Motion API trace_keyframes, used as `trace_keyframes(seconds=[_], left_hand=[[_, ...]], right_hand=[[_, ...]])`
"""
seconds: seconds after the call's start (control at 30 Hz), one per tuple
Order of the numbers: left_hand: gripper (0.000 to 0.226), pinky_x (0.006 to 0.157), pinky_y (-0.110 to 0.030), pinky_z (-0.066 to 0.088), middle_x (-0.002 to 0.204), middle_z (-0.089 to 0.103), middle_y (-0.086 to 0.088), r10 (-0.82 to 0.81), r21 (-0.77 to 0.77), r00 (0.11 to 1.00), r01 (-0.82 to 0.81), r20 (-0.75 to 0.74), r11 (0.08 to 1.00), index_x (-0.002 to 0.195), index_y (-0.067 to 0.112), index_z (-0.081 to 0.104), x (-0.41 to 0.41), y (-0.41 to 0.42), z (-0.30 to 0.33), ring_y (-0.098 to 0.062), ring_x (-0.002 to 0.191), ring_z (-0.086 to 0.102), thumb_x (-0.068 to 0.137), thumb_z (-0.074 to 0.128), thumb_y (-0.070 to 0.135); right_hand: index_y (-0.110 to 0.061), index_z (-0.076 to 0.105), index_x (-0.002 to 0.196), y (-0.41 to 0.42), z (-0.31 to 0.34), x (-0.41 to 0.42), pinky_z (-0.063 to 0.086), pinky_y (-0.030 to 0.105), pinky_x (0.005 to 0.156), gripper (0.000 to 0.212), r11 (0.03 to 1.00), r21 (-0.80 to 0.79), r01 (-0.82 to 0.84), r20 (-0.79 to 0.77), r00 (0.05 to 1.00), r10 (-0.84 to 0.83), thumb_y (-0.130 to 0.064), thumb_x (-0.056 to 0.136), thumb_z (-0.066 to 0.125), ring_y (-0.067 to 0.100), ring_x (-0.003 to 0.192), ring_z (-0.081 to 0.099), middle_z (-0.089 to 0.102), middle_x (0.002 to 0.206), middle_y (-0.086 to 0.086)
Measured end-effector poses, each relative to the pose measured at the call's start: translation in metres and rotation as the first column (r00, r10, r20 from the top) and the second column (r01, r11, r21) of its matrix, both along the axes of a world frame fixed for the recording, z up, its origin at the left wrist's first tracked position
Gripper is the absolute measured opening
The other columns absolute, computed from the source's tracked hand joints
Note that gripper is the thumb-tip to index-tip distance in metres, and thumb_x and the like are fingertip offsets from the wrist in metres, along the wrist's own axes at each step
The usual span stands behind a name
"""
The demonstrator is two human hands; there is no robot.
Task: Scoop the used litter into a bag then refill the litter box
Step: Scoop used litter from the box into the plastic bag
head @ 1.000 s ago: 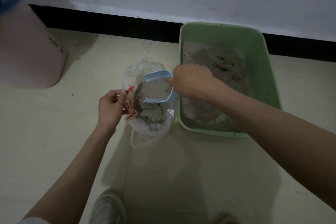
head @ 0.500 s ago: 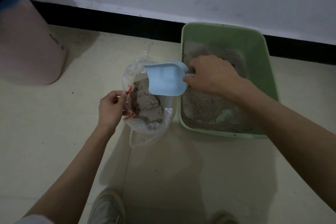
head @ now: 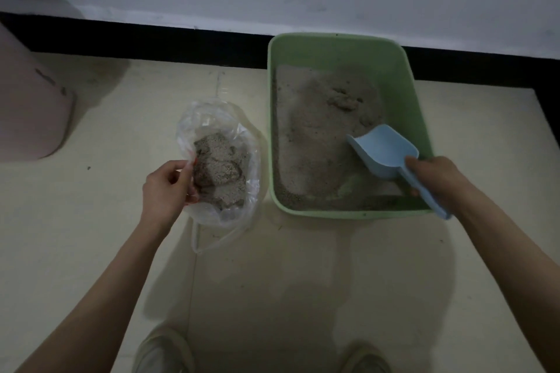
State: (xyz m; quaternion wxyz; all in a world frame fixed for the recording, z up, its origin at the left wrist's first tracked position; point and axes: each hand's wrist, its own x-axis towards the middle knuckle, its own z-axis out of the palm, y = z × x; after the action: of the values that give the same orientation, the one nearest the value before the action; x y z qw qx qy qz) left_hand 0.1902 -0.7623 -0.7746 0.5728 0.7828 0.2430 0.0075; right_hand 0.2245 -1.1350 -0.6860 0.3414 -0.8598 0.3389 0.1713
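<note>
Scoop (head: 382,151) is back in the litter box (head: 415,106), bowl empty, lip resting on the used litter (head: 318,136) at the near-right side; right hand (head: 436,174) has its fingers wrapped round the handle up close to the bowl, tail of the handle sticking out over the box's front rim. Good place to hold it: rigid light plastic, and a short grip near the bowl should keep a loaded scoop from twisting. Litter looks dry and granular, so it'll likely pour and spill off the sides if the scoop tilts; the clumps (head: 345,100) toward the far end look firmer and should lift whole. Expect real weight per scoop. Bag (head: 218,160) sits on the floor just left of the box, close to it, with a fair heap of litter already in it. Thin clear film, floppy, won't stand open unaided: left hand (head: 168,188) is pinching the near-left rim between thumb and fingers to keep the mouth open. Film is probably slippery and tearable once loaded, so I'd lift it later by gathered rim or the handle loop (head: 212,244) trailing on the floor, supporting the bottom. Box is still well filled, so scooping is maybe partway; refill not started. Pink container (head: 33,112) far left, contents unknown.
</note>
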Motion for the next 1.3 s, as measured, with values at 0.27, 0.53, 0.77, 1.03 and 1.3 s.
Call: trace_keyframes(seconds=[0.27,0.53,0.77,1.03,1.3], left_hand=[[0.021,0.052,-0.028,0.056,0.044,0.052,0.005,-0.013,0.008,1.000,0.013,0.009,1.000,0.089,0.012,0.066,0.001,-0.001,-0.003,-0.005,0.039,0.050,0.091,0.057,0.031],[0.015,0.045,-0.015,0.050,0.044,0.052,0.002,-0.015,0.030,1.000,0.015,0.011,0.999,0.095,0.008,0.063,0.006,-0.001,-0.011,-0.003,0.039,0.048,0.094,0.053,0.019],[0.017,0.052,-0.025,0.057,0.045,0.053,0.006,-0.035,0.057,0.999,0.036,-0.029,0.998,0.097,0.009,0.065,0.010,0.000,-0.016,-0.004,0.042,0.052,0.094,0.054,0.022],[0.011,0.072,-0.046,0.055,0.050,0.058,-0.003,0.016,0.103,1.000,-0.014,-0.013,0.995,0.096,0.015,0.065,0.007,0.012,-0.016,-0.016,0.054,0.055,0.093,0.055,0.019],[0.013,0.067,-0.046,0.056,0.049,0.059,0.003,0.014,0.109,0.999,-0.010,-0.034,0.994,0.098,0.013,0.066,0.008,0.010,-0.014,-0.006,0.046,0.053,0.093,0.055,0.019]], right_hand=[[0.017,0.053,0.117,-0.012,-0.041,0.012,0.046,0.043,0.080,0.050,0.960,0.187,0.206,0.021,0.977,-0.214,-0.028,0.093,0.053,0.030,0.083,0.057,0.055,0.098,0.017],[0.010,0.047,0.122,-0.009,-0.050,0.048,0.037,0.032,0.048,0.037,0.924,0.297,0.241,0.003,0.967,-0.253,-0.018,0.097,0.045,0.021,0.055,0.048,0.047,0.073,0.011],[0.004,0.040,0.135,0.001,-0.064,0.095,0.042,0.031,0.052,0.040,0.878,0.368,0.307,0.016,0.942,-0.337,-0.014,0.099,0.039,0.019,0.059,0.049,0.050,0.112,0.016],[-0.004,0.039,0.136,0.010,-0.092,0.101,0.043,0.029,0.082,0.039,0.740,0.513,0.435,-0.039,0.873,-0.486,-0.011,0.098,0.037,0.017,0.070,0.048,0.047,0.126,0.012],[-0.006,0.050,0.120,0.012,-0.083,0.083,0.043,0.032,0.074,0.027,0.774,0.528,0.350,0.039,0.900,-0.434,-0.012,0.096,0.038,0.016,0.068,0.050,0.049,0.082,0.001]])
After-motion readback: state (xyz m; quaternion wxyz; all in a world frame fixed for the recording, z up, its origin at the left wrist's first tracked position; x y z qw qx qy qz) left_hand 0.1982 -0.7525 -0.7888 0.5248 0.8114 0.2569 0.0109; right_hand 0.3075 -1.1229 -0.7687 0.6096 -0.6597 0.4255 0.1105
